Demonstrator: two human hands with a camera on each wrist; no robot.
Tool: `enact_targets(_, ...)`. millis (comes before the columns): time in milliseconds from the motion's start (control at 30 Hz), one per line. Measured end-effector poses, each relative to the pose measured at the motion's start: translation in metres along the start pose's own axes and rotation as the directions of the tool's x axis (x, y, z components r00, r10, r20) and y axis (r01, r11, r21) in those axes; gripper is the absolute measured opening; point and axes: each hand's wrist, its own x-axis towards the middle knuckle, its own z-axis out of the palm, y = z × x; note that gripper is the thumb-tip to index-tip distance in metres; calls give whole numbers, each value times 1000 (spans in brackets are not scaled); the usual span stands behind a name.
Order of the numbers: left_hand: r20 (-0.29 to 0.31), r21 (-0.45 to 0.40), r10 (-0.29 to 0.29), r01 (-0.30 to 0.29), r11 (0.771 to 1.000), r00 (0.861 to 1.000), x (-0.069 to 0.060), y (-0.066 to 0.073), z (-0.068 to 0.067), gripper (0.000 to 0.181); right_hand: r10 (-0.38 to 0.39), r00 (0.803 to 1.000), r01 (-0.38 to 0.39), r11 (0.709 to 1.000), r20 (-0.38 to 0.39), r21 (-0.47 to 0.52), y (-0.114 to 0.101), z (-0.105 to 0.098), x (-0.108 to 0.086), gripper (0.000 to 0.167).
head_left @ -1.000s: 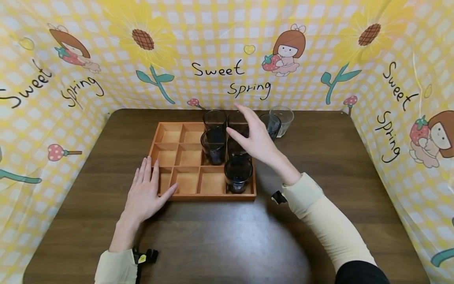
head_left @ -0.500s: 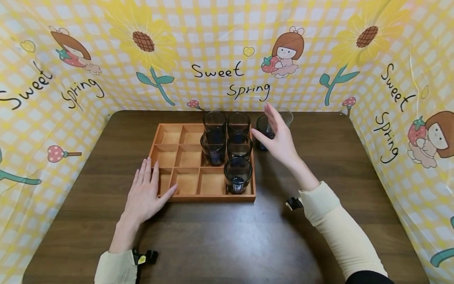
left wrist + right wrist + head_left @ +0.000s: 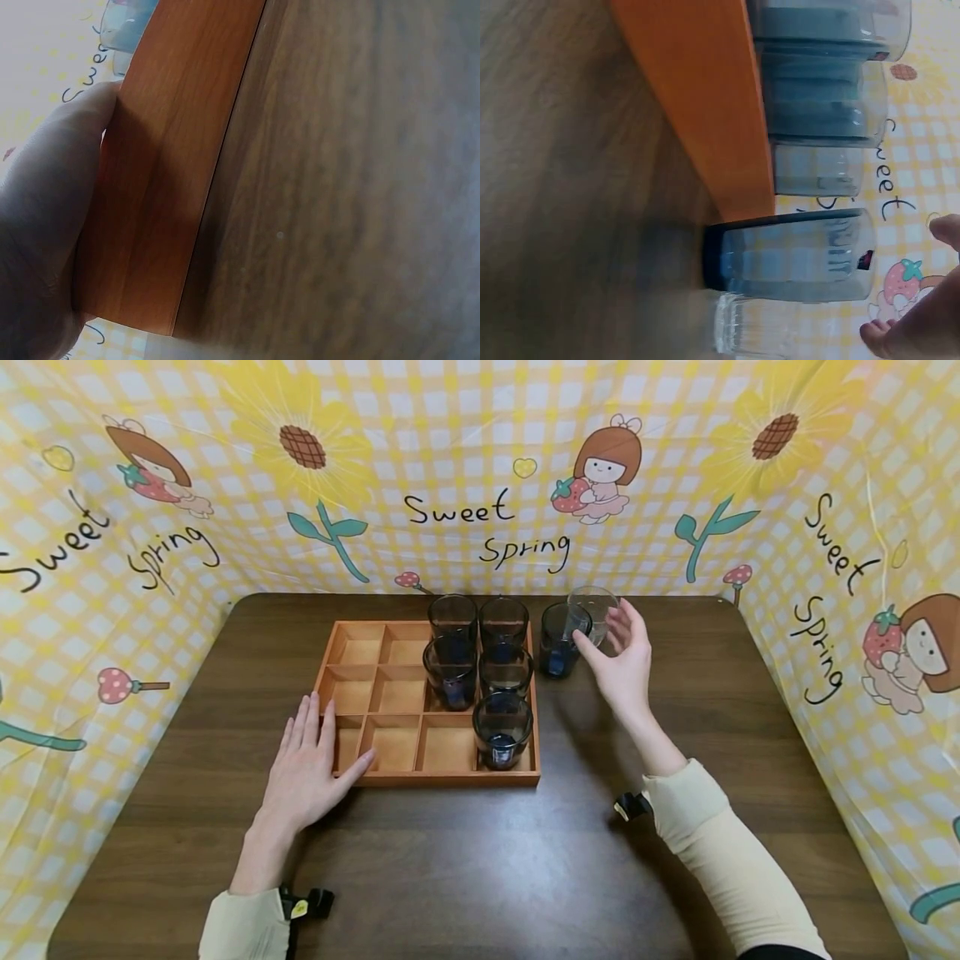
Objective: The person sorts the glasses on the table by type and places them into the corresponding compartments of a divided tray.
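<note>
My left hand (image 3: 303, 777) rests with straight fingers on the front left corner of a wooden compartment tray (image 3: 450, 779). In the left wrist view, the hand lies along the tray's wall (image 3: 161, 172). My right hand (image 3: 622, 672) is raised beside a dark tinted glass (image 3: 557, 653) and a clear glass (image 3: 596, 599), thumb and fingers spread. Both glasses stand upright on the table, right of the tray. In the right wrist view, a gap shows between the hand (image 3: 922, 315) and the dark glass (image 3: 795, 255); the clear glass (image 3: 757, 326) is partly cut off.
Several dark glasses stand upright in the tray's right half, among them one at the front right (image 3: 502, 731) and one in the middle row (image 3: 452, 672). A yellow checked cloth (image 3: 450, 443) walls the back and sides of the brown wooden table (image 3: 480, 868).
My right hand has moved right, from above the tray's glasses, past the dark glass, to beside the clear glass. The left hand has stayed still on the tray.
</note>
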Motion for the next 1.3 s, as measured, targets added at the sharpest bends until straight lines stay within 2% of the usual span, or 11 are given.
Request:
enact_targets(67,2,0,-1,1,1000,1000,0,0,0,110,56,998,-56,998,0,-9,4,-1,-1,90)
enact_targets(200,2,-2,-3,3,1000,1000,0,0,0,110,126,990,-123,992,68,-41,13,0,-3,102)
enact_targets(367,4,-4,-2,2,1000,1000,0,0,-1,110,156,977,-150,987,145,-54,27,6,-5,113)
enact_targets(500,8,-7,-2,2,1000,1000,-1,0,-2,110,182,970,-166,980,163,-108,37,15,-6,120)
enact_targets(700,1,-5,3,-3,1000,1000,0,0,-1,110,186,976,-158,962,111,-223,42,34,-7,124)
enact_targets(767,2,-6,3,-3,1000,1000,0,0,-1,110,164,982,-142,967,92,-211,48,40,-6,125)
enact_targets(867,3,-10,1,-1,1000,1000,0,0,0,110,130,991,-122,971,26,-207,69,47,-2,120)
enact_targets(1000,-6,-11,1,-1,1000,1000,0,-1,-1,110,96,993,-107,979,-73,-174,90,52,6,104)
enact_targets(1133,-9,-10,0,0,1000,1000,1,-1,-1,110,91,990,-106,983,-104,-150,91,55,10,99)
enact_targets(1300,-4,-10,-1,1,1000,1000,1,-1,-1,110,96,987,-124,967,-132,-223,107,60,18,102)
